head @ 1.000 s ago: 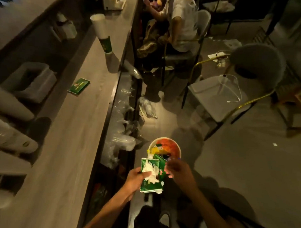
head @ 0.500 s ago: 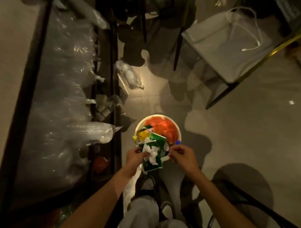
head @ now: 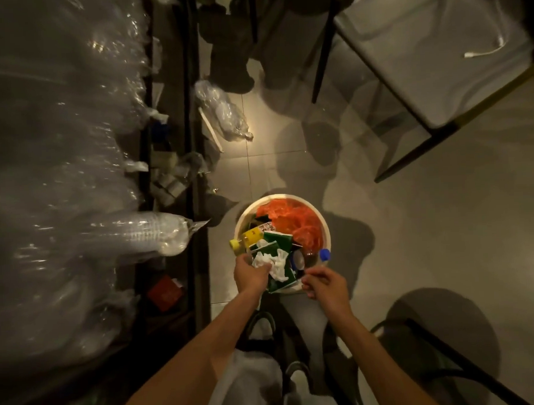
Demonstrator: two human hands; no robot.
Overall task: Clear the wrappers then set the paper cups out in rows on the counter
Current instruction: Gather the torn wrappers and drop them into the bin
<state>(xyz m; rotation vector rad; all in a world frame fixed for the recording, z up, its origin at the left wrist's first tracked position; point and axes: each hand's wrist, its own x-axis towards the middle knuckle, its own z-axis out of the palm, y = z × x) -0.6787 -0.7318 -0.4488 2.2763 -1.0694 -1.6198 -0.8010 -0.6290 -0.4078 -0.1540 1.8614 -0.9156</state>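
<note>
Item, wrappers (head: 275, 264): a bundle of green packaging with crumpled white tissue on top, which we hold directly over the near edge of the waste bin (head: 326, 230), so that whatever we let go falls inside rather than on the floor; our left hand (head: 250, 274) grips the bundle from its left side, fingers curled into the tissue; our right hand (head: 324, 283) hovers just beside the bundle's right edge, fingers loosely curled with thumb and forefinger close together, and we cannot tell whether it pinches a scrap or holds nothing. Item, bin: round, pale-rimmed, standing on the tiled floor (head: 412, 227) at our feet; already holding an orange plastic bag (head: 290, 219), a yellow-capped bottle (head: 245, 238) and a blue-capped bottle (head: 324, 255), hence fairly full. Item, sleeves of clear plastic cups (head: 139, 234): stacked on shelving to our left, wrapped. Item, chair (head: 421, 60): upper right, a white cable lying on its seat. Paper cups and tabletop: not in view; we judge the clearing step in hand and the setting-out in rows not yet begun.
</note>
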